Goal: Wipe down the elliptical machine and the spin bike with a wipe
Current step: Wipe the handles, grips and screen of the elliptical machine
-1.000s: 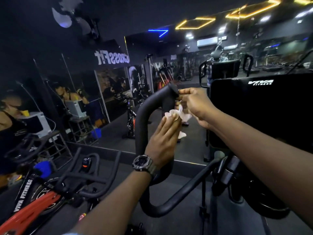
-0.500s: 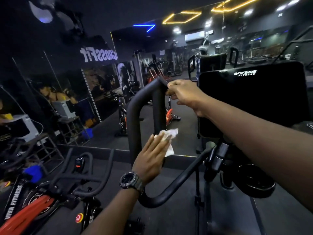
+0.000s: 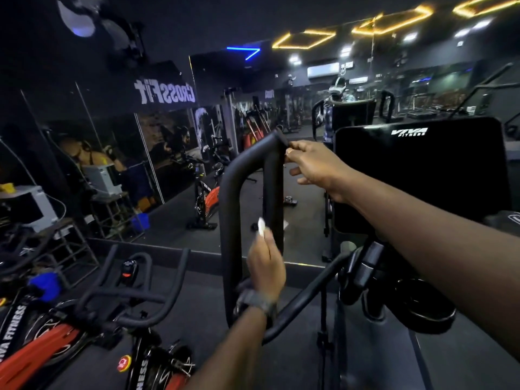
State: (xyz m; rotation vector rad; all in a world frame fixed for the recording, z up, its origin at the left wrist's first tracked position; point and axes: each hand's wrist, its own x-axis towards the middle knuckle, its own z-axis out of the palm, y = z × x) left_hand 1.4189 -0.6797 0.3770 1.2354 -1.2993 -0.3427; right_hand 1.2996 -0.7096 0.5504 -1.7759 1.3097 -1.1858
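While right hand steadies handlebar, left hand presses wipe.

My left hand presses a white wipe against the elliptical handle, low on its inner upright bar. My right hand pinches the handle's top end. Console stands right; spin bike lower left.

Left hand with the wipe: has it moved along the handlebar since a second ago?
Yes. The left hand has carried the wipe down the elliptical handlebar, away from the right hand at its top.
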